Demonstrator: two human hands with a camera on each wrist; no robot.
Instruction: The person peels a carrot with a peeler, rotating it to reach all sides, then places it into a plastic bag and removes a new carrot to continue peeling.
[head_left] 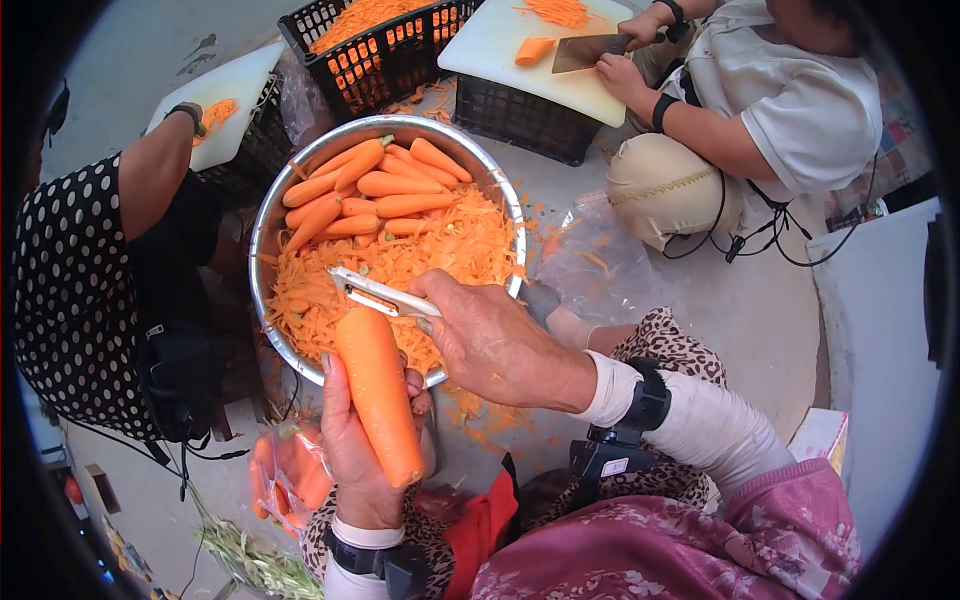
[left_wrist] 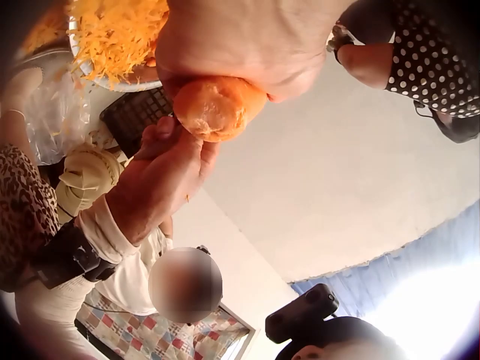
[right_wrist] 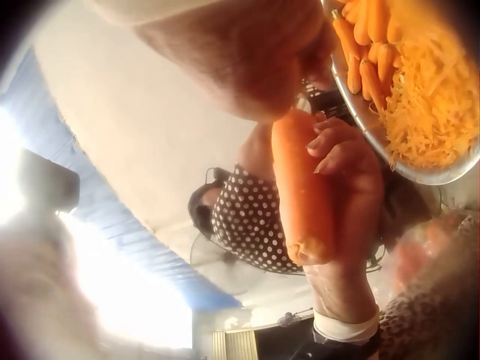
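Observation:
A thick carrot (head_left: 380,395) lies slantwise in my left hand (head_left: 362,450), whose thumb and fingers hold it from either side. In the right wrist view the fingers (right_wrist: 337,150) curl round its side. My right hand (head_left: 490,335) grips a white peeler (head_left: 385,295), with its head just above the carrot's far end. Below both hands stands a large metal basin (head_left: 262,300). Peeled whole carrots (head_left: 395,185) fill its far side, and a heap of orange peelings (head_left: 420,250) covers the near side. From the left wrist view, the carrot's blunt end (left_wrist: 217,112) shows.
At the upper right a person cuts carrot with a cleaver (head_left: 590,52) on a white board (head_left: 480,45). Another person in a dotted garment (head_left: 75,290) sits at left by a second board (head_left: 250,75). A black crate (head_left: 375,65) stands behind the basin. Bagged carrots (head_left: 290,475) lie lower left.

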